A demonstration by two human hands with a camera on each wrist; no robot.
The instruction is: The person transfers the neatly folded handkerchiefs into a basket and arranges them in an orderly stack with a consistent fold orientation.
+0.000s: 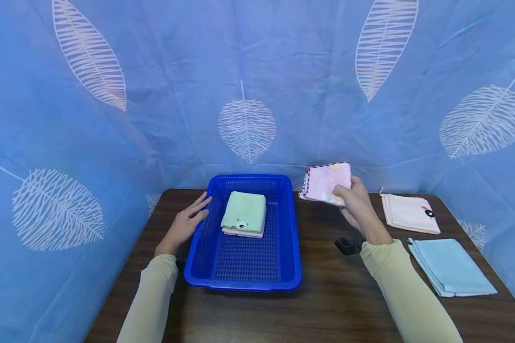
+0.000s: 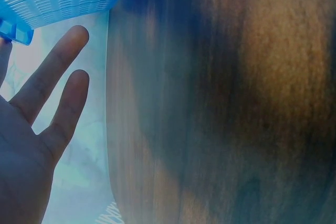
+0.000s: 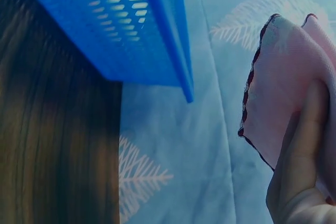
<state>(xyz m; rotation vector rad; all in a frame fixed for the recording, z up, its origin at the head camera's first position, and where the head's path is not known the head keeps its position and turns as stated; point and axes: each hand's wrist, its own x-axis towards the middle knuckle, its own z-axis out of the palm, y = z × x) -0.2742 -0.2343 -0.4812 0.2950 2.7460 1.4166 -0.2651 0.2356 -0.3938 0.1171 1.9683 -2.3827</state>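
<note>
A folded pink cloth with a dark red stitched edge [image 1: 326, 182] is held up by my right hand [image 1: 360, 205], thumb on top and fingers beneath, to the right of the basket. In the right wrist view the same pink cloth [image 3: 289, 82] hangs from the fingers. My left hand [image 1: 185, 224] touches the left rim of the blue plastic basket [image 1: 242, 285] with its fingers spread and straight. Inside the basket lies a folded green cloth with an eye design [image 1: 244, 212], on top of a pale pink one [image 1: 242, 233].
On the right of the dark wooden table [image 1: 326, 305] lie a pale pink folded cloth [image 1: 405, 212] and a light blue folded cloth [image 1: 455, 267]. A black strap [image 1: 347, 246] shows at my right wrist. Blue leaf-patterned fabric [image 1: 300, 119] hangs behind the table.
</note>
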